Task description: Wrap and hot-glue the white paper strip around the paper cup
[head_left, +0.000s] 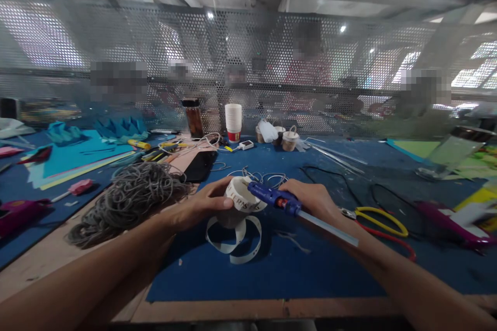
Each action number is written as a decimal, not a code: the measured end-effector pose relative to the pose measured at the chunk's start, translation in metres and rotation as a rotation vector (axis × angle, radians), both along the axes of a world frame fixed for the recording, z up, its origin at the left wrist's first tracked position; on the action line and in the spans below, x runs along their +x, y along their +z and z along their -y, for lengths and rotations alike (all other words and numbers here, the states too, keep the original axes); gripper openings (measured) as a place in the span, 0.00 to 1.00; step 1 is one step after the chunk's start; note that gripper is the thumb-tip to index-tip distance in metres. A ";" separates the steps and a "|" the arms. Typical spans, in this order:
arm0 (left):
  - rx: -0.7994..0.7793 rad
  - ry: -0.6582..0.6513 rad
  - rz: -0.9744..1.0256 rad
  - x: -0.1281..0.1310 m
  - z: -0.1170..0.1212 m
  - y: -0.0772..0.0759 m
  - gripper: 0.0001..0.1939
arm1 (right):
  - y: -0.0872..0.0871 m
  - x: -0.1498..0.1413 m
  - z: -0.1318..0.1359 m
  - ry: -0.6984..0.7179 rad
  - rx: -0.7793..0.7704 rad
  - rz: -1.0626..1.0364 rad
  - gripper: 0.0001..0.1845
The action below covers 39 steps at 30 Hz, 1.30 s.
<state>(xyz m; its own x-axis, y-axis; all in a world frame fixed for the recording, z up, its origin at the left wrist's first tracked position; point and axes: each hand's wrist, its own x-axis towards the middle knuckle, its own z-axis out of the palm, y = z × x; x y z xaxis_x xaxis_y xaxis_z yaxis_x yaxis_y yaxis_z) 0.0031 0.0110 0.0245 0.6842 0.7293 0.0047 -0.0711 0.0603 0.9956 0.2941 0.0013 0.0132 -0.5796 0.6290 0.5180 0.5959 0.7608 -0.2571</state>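
Observation:
My left hand [212, 199] is closed round a small grey cup-like piece [230, 218], thumb on its near side. A pale ribbon with printed letters [241, 199] runs round its upper part, and its loose end curls down in loops onto the blue mat [272, 282]. In my right hand [312, 197] is a blue hot glue gun [274, 197], nozzle pointing left at the top of the cup. A clear glue stick [330, 228] sticks out of its back. My right fingers are partly hidden behind the gun. Whether the nozzle touches the ribbon I cannot tell.
A heap of grey yarn [132, 201] lies left, beside a black phone [200, 166]. Behind stand stacked paper cups [233, 121] and a brown bottle [193, 120]. Yellow-handled pliers [382, 220] and a magenta glue gun [454, 223] lie right. A perforated screen [264, 72] closes the back.

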 end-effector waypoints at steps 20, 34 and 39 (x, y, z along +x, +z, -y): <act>-0.002 -0.033 0.047 -0.001 -0.004 -0.007 0.31 | 0.005 0.001 0.004 -0.025 0.120 0.133 0.07; -0.010 -0.038 0.054 -0.003 -0.007 -0.013 0.31 | 0.004 -0.001 0.005 -0.073 0.164 0.155 0.06; -0.016 -0.042 0.057 -0.004 -0.007 -0.014 0.32 | 0.004 -0.001 0.005 -0.073 0.186 0.153 0.06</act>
